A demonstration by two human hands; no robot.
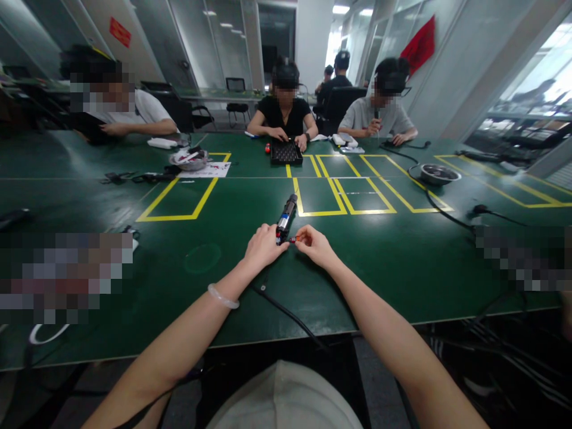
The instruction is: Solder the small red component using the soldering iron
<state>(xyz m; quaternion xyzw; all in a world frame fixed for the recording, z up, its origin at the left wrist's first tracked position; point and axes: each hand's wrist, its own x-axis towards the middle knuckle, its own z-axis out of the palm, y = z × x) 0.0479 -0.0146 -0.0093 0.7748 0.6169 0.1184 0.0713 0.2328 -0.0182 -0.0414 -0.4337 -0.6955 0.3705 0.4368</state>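
My left hand (pixel 263 247) is closed around the lower end of a slim black cylinder (pixel 287 215) with a silver and blue band. The cylinder tilts away from me over the green table, and its exact kind does not show. At its near end, between my hands, are small red parts. My right hand (pixel 314 245) pinches a tiny red-orange piece (pixel 294 239) close to that end. Whether this piece is joined to the cylinder is too small to tell. A pale bangle (pixel 223 296) sits on my left wrist.
A black cable (pixel 286 311) runs over the table edge below my hands. Yellow tape outlines (pixel 322 213) mark the green table (pixel 375 262). Across it, a person works at a black tray (pixel 286 152). A metal bowl (pixel 440 174) stands right; a plastic-wrapped bundle (pixel 189 158) lies left.
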